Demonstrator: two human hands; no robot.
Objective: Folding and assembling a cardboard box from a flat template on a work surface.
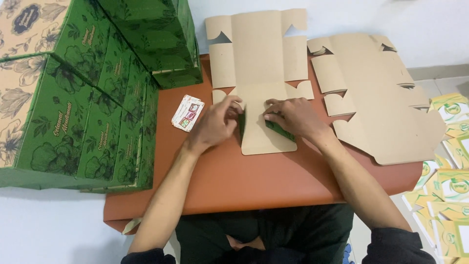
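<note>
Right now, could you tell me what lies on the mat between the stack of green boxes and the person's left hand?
In the head view, a small pile of printed cards lies on the brown mat between the green boxes and the left hand.

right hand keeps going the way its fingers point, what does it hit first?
The right hand points left across the flat cardboard box blank. Going straight on, it would likely meet the left hand first, fingertips nearly touching already; the exact gap is unclear.

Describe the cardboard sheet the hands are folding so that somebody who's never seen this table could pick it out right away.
Start at the orange-brown mat on the white table. Two flat brown die-cut box blanks lie on it; take the box blank straight ahead, not the stack of blanks to the right. It alone has the left hand and right hand pressing its near flaps up, showing green printed undersides.
</note>
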